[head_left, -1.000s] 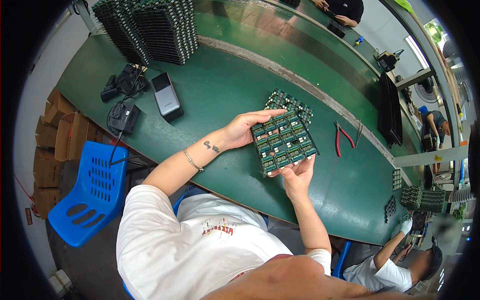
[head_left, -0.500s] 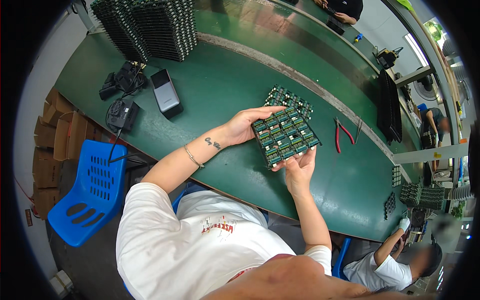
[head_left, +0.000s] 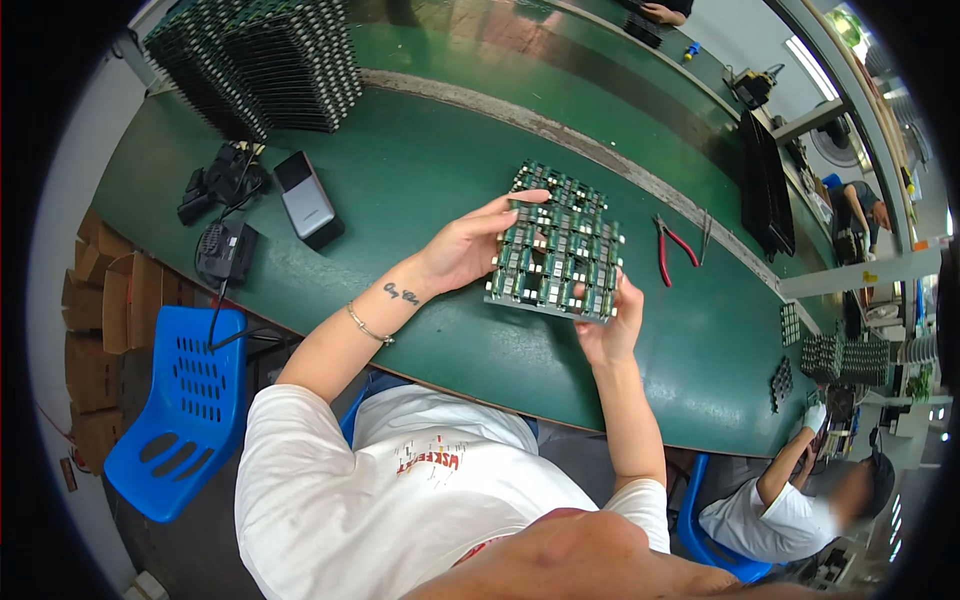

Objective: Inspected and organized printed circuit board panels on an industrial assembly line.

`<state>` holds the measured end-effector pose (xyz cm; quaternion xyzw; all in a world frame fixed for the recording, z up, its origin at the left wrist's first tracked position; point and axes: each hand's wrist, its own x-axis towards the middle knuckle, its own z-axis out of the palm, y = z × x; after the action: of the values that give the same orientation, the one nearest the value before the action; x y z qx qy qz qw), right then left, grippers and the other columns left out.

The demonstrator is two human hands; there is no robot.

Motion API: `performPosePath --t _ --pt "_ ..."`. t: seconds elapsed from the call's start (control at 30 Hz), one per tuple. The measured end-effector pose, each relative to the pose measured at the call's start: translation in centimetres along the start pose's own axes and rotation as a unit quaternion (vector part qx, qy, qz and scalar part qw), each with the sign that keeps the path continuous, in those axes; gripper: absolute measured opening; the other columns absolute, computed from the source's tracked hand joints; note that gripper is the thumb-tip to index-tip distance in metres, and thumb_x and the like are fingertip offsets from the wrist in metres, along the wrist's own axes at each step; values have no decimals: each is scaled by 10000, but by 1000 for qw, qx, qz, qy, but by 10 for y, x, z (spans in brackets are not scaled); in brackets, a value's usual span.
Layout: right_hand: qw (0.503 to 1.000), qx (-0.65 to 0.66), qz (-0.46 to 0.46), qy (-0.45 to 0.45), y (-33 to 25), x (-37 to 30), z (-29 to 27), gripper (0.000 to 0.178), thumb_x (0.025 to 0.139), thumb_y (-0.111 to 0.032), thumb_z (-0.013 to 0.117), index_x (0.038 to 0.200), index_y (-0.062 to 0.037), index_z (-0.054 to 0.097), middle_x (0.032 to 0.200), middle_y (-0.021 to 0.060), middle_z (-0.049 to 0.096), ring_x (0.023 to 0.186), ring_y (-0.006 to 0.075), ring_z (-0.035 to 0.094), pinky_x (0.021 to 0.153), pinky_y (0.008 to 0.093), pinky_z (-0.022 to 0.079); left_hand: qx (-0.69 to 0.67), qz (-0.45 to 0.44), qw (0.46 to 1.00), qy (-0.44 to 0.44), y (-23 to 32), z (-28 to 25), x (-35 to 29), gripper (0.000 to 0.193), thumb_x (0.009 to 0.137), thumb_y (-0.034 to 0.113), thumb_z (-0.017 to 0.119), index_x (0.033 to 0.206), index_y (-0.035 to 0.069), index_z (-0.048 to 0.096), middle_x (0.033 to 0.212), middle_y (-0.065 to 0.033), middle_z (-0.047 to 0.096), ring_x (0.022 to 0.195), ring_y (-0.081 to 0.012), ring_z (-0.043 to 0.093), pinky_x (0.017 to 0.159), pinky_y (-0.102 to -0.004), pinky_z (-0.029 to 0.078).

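A green circuit board panel [head_left: 556, 262], set with rows of small components, is held up over the bench and tilted. My left hand [head_left: 474, 243] grips its left and upper-left edge, fingers along the top. Closed on the lower right corner is my right hand [head_left: 614, 328], its thumb at the edge. Just behind the held panel, another circuit board panel [head_left: 562, 183] lies on the green bench [head_left: 420, 160], partly hidden. Red-handled pliers [head_left: 667, 250] and metal tweezers [head_left: 706, 238] rest to its right.
Tall stacks of circuit boards [head_left: 290, 70] stand at the far left. Nearer are a grey power bank [head_left: 307, 200] and black devices with cables [head_left: 228, 250]. A blue chair [head_left: 180, 410] is at left. One co-worker [head_left: 775, 500] sits at right, beside more boards [head_left: 845, 360].
The held panel has been turned in my hands, its face and component rows now lying differently. Both hands still grip it. The whole view has shifted slightly.
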<state>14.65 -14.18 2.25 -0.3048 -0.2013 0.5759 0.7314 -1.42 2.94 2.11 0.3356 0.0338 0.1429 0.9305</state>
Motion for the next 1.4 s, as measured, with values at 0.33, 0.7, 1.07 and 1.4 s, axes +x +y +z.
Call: performPosePath --t 0.33,0.7,1.07,1.4 --pt "970 12 -93 226 -10 16 30 490 969 -435 342 1274 -66 449 881 77 623 657 116 593 533 238 503 108 86 990 -40 -13 11 -7 376 774 128 656 1088 80 456 1134 -140 576 1015 -200 576 862 -321 477" --pt "982 -40 -34 180 -9 13 4 459 982 -401 325 1259 -65 469 1047 120 617 914 185 619 780 349 520 201 135 967 -83 -17 10 -8 491 695 34 724 1103 47 453 1097 -123 568 1011 -176 556 854 -246 445" --pt "986 21 15 167 -4 16 12 458 939 -419 422 1255 -92 476 1244 156 529 1102 279 553 912 412 462 157 115 979 -64 -18 14 -8 471 708 37 719 1102 50 460 1101 -111 568 971 -167 570 854 -244 431" --pt "988 -69 -13 135 -6 8 13 399 942 -284 465 1258 -40 468 1270 146 514 1090 252 553 895 353 468 211 108 971 -34 -17 6 -4 498 780 102 666 1215 38 432 1195 -116 519 1095 -179 509 962 -306 392"
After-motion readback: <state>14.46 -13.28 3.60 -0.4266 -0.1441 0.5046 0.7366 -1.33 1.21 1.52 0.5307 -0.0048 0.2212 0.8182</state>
